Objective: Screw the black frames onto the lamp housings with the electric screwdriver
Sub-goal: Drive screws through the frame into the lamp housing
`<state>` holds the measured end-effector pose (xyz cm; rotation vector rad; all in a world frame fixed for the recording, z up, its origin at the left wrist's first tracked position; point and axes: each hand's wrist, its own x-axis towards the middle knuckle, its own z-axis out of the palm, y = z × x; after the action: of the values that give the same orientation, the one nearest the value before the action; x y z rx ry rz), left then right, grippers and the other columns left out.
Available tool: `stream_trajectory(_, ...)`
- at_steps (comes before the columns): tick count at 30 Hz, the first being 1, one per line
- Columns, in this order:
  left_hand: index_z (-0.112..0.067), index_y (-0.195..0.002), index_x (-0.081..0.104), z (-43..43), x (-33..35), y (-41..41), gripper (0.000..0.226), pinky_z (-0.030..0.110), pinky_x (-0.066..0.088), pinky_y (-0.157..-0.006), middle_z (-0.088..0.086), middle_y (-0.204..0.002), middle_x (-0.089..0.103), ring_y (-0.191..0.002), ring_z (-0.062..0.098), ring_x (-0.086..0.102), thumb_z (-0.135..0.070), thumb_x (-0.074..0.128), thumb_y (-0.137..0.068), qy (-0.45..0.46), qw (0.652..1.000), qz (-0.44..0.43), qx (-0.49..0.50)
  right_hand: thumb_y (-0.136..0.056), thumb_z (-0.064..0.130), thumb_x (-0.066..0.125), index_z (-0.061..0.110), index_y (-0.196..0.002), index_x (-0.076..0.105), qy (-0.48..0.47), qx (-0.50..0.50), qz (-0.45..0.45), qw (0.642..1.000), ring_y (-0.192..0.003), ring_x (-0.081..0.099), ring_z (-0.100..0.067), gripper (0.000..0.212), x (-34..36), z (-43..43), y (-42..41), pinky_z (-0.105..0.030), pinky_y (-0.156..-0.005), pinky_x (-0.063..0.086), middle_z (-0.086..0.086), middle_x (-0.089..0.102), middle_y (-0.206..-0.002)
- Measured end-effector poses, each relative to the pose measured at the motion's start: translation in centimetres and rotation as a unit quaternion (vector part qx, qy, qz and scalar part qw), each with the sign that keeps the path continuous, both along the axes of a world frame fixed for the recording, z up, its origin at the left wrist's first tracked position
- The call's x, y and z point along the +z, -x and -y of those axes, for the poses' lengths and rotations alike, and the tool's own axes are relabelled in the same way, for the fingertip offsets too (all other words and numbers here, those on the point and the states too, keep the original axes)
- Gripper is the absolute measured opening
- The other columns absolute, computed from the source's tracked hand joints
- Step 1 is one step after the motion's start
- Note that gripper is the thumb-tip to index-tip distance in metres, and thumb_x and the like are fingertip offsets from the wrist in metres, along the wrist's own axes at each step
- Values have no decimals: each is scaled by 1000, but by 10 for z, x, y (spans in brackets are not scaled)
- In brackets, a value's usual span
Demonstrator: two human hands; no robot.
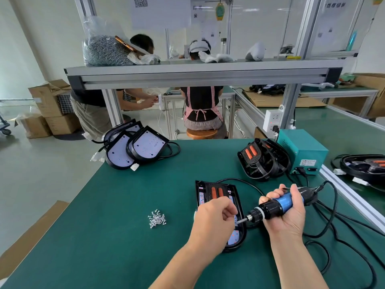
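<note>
A lamp housing with its black frame [216, 191] lies on the green mat in front of me, two orange strips showing at its far end. My right hand [288, 211] grips the blue and black electric screwdriver [279, 205], held nearly level, its bit pointing left over the housing's right edge. My left hand [214, 217] hovers over the housing with fingertips pinched at the bit's tip; a screw there is too small to make out. A small pile of loose screws [157, 220] lies to the left on the mat.
Stacked lamp housings with white boards [135, 149] sit at the far left of the mat [125, 205]. A pile of black frames [262, 159] stands far right beside a teal power box [302, 151]. Black cables [333, 226] loop at right. People work behind the bench.
</note>
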<state>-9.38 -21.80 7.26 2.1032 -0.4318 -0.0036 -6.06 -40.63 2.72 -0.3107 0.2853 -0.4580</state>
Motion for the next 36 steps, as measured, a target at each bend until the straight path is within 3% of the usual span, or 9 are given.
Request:
stream_trajectory(12,-28,-74,63,-1,-3,1,35,11,47,-64,-11,-71,63,-62,-2,52,5,55,-82,11,999,-36,-6,-96,44,60,21,-87,55,-7,-16,1,1000,-55,49,-4,25,-1,1,-2,-21,-60,31,13,48,-69)
stream_trajectory(17,-28,-76,62,2,-5,1,34,17,51,-67,-9,-76,65,-62,0,52,4,55,-83,0,999,-36,2,-97,44,59,21,-87,55,-4,-20,-5,1000,-54,50,-4,25,0,1,-2,-22,-59,31,12,48,-69)
stream_trajectory(20,-23,-81,63,4,-6,4,27,25,54,-71,-7,-79,65,-69,6,54,3,54,-84,-24,1000,-5,9,-97,44,59,21,-86,55,1,-19,-8,1000,-54,50,-4,25,0,1,-2,-22,-57,33,12,48,-68)
stream_trajectory(24,-14,-96,63,7,-10,4,23,30,47,-80,-2,-89,62,-87,17,53,2,49,-88,-95,989,110,9,-97,42,59,21,-86,55,1,-19,-12,1000,-53,51,-4,24,1,0,-2,-21,-59,33,12,49,-68)
stream_trajectory(28,-13,-103,56,8,-10,6,27,25,28,-71,-2,-82,51,-82,20,44,6,44,-87,-158,969,191,-8,-97,40,59,21,-86,54,1,-19,-12,1000,-54,50,-4,22,1,0,-1,-20,-58,34,12,48,-68)
stream_trajectory(31,-11,-101,52,8,-7,5,28,26,24,-68,-2,-78,44,-80,22,41,8,43,-84,-172,965,199,-22,-98,36,58,21,-85,54,1,-19,-11,1000,-54,49,-4,20,2,-1,-1,-20,-60,32,11,47,-69)
stream_trajectory(36,-14,-117,46,11,-7,2,31,28,24,-67,2,-83,47,-82,22,39,2,40,-91,-198,966,166,-5,-98,32,57,20,-85,55,3,-29,-13,1000,-54,49,-4,17,2,-1,0,-21,-62,32,11,48,-70)
